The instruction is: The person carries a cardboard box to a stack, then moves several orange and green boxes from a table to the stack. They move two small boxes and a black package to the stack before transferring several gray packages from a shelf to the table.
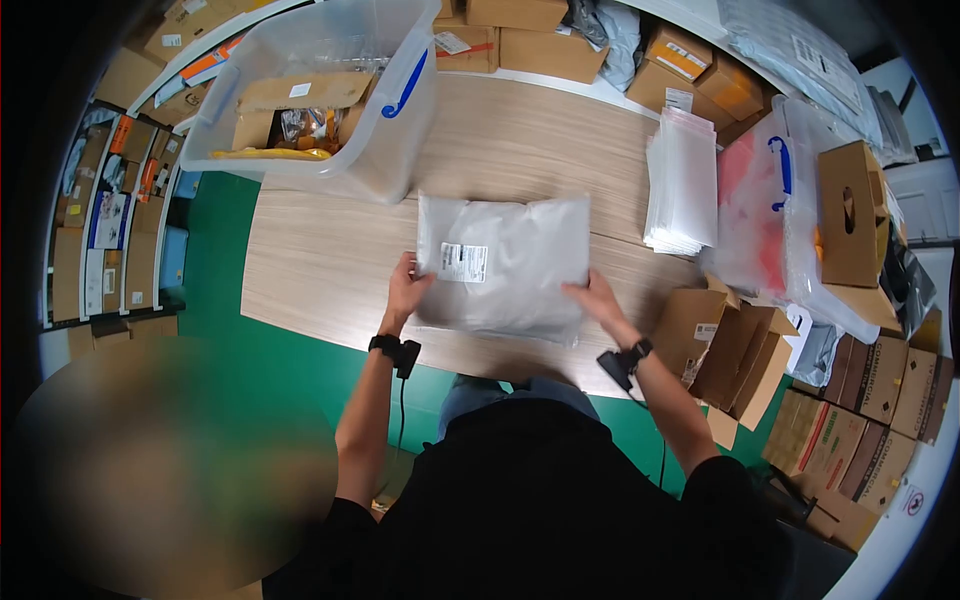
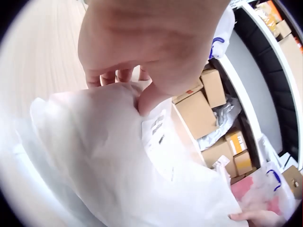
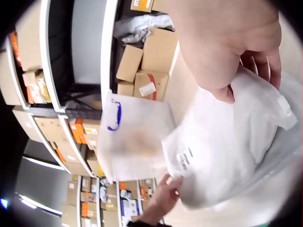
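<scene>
A whitish plastic mailer bag (image 1: 530,250) with a printed shipping label (image 1: 464,263) on its left part is held over the front of the wooden table (image 1: 330,240). My left hand (image 1: 408,290) grips its left edge, thumb on the upper face and fingers curled underneath, as the left wrist view shows. On the opposite edge my right hand (image 1: 600,300) pinches the bag the same way. In the right wrist view the bag (image 3: 227,137) looks puffed and wrinkled, with a loose corner near the right fingers.
A clear bin (image 1: 400,150) with cartons inside stands at the back left. Toward the right lie a stack of clear plastic bags (image 1: 682,180), another clear bin (image 1: 800,220) and an open cardboard box (image 1: 735,350). Shelves with boxes (image 1: 550,50) line the back.
</scene>
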A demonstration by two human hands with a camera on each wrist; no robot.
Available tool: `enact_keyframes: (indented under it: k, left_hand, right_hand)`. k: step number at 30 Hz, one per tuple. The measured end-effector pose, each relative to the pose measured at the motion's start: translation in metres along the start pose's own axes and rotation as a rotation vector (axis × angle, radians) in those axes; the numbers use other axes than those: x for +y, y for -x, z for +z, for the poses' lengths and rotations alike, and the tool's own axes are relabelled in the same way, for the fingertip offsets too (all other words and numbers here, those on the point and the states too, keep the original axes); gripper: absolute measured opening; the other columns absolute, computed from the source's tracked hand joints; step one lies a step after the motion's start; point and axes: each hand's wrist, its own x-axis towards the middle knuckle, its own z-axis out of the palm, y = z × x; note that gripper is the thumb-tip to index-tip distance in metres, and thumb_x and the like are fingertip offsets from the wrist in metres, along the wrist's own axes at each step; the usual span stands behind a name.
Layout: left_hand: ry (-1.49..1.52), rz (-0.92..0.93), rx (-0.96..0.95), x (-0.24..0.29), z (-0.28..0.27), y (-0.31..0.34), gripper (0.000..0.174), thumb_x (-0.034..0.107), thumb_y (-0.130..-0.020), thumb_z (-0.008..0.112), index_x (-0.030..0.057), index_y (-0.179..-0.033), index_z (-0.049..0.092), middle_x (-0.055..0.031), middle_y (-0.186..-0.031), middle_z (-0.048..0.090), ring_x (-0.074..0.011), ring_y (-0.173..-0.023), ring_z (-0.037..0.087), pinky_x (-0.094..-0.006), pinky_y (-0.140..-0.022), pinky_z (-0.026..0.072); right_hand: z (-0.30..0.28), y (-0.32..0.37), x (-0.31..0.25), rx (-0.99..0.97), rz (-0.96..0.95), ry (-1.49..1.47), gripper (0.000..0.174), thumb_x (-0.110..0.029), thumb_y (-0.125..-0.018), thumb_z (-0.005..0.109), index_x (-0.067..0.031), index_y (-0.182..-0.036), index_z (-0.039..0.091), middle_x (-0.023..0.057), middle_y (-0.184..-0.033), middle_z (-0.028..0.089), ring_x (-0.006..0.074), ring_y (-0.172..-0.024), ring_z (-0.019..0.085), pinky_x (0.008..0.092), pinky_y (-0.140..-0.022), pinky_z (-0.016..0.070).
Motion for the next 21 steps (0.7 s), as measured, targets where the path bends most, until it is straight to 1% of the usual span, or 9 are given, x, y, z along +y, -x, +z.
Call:
enact_keyframes:
  k: [3, 4, 5, 8, 11, 13, 14, 18, 21]
  left_hand:
    - [-0.303, -0.154, 0.135, -0.023, 0.010, -0.008, 0.070, 0.029, -0.075, 0.078, 0.0013, -0.129, 0.044, -0.0174, -0.106, 0.062, -0.0234, -0.099, 0.061, -0.0358, -0.086, 0.0491]
    - [-0.543, -0.192, 0.239, -0.024, 0.015, -0.009, 0.087, 0.039, -0.072, 0.082, -0.0002, -0.136, 0.038, -0.0195, -0.111, 0.060, -0.0255, -0.106, 0.059, -0.0380, -0.093, 0.0469]
    - [-0.378, -0.432, 0.130, -0.023, 0.014, -0.015, 0.116, 0.053, -0.062, 0.084, -0.0052, -0.143, 0.025, -0.0230, -0.124, 0.054, -0.0288, -0.115, 0.054, -0.0397, -0.103, 0.0407]
    - [0.141, -0.435, -0.130, -0.011, 0.012, -0.011, 0.115, 0.051, -0.064, 0.084, -0.0065, -0.143, 0.024, -0.0232, -0.130, 0.051, -0.0286, -0.117, 0.054, -0.0373, -0.102, 0.0408]
    - [0.243, -0.505, -0.263, 0.011, 0.006, 0.008, 0.072, 0.049, -0.078, 0.073, 0.0000, -0.127, 0.055, -0.0126, -0.119, 0.063, -0.0216, -0.106, 0.060, -0.0331, -0.096, 0.0441]
    - [0.497, -0.836, -0.383, 0.011, 0.002, 0.041, 0.070, 0.051, -0.077, 0.073, 0.0033, -0.125, 0.057, -0.0115, -0.114, 0.066, -0.0244, -0.098, 0.065, -0.0410, -0.087, 0.0509]
    - [0.568, -0.821, -0.404, 0.001, 0.005, 0.062, 0.082, 0.056, -0.067, 0.078, 0.0048, -0.126, 0.056, -0.0137, -0.117, 0.064, -0.0275, -0.104, 0.062, -0.0444, -0.090, 0.0480]
    - [0.778, -0.724, -0.304, -0.053, 0.028, 0.157, 0.060, 0.045, -0.067, 0.075, 0.0201, -0.121, 0.066, -0.0043, -0.127, 0.060, -0.0211, -0.118, 0.053, -0.0368, -0.100, 0.0412]
    - [1.017, -0.778, -0.229, -0.069, 0.048, 0.234, 0.063, 0.040, -0.068, 0.076, 0.0120, -0.123, 0.063, -0.0069, -0.124, 0.062, -0.0210, -0.111, 0.058, -0.0353, -0.095, 0.0452]
  right_hand:
    - [0.023, 0.005, 0.069, 0.002, 0.078, 0.307, 0.067, -0.041, -0.076, 0.076, 0.0093, -0.116, 0.056, 0.0245, -0.110, 0.063, 0.0275, -0.100, 0.062, 0.0343, -0.087, 0.0493]
    - [0.019, 0.001, 0.074, -0.016, 0.076, 0.314, 0.067, -0.041, -0.076, 0.076, 0.0093, -0.116, 0.056, 0.0245, -0.110, 0.063, 0.0275, -0.100, 0.062, 0.0343, -0.087, 0.0493]
    - [0.014, -0.002, 0.078, -0.062, 0.147, 0.056, 0.069, -0.044, -0.078, 0.074, 0.0081, -0.119, 0.055, 0.0224, -0.116, 0.061, 0.0261, -0.103, 0.061, 0.0346, -0.089, 0.0483]
    - [0.013, -0.002, 0.060, -0.205, 0.209, -0.389, 0.072, -0.048, -0.083, 0.071, 0.0058, -0.127, 0.052, 0.0161, -0.129, 0.056, 0.0226, -0.114, 0.055, 0.0343, -0.097, 0.0443]
    - [0.011, -0.009, 0.045, -0.321, 0.453, -0.656, 0.064, -0.040, -0.089, 0.066, 0.0034, -0.133, 0.049, 0.0102, -0.133, 0.054, 0.0209, -0.122, 0.050, 0.0309, -0.103, 0.0383]
    - [0.019, 0.000, 0.063, -0.330, 0.486, -0.649, 0.061, -0.039, -0.091, 0.063, 0.0015, -0.134, 0.048, 0.0085, -0.133, 0.053, 0.0197, -0.123, 0.049, 0.0313, -0.104, 0.0378]
    - [0.020, -0.003, 0.092, -0.432, 0.533, -0.693, 0.058, -0.039, -0.094, 0.059, -0.0005, -0.135, 0.048, 0.0086, -0.133, 0.054, 0.0201, -0.121, 0.051, 0.0327, -0.104, 0.0389]
    - [0.014, 0.051, 0.046, -0.578, 0.815, -0.690, 0.062, -0.041, -0.092, 0.060, -0.0044, -0.138, 0.043, 0.0118, -0.134, 0.054, 0.0290, -0.122, 0.051, 0.0450, -0.104, 0.0415]
    - [0.017, 0.077, 0.049, -0.581, 0.787, -0.525, 0.064, -0.032, -0.087, 0.068, -0.0024, -0.137, 0.043, 0.0116, -0.134, 0.053, 0.0293, -0.123, 0.050, 0.0442, -0.104, 0.0402]
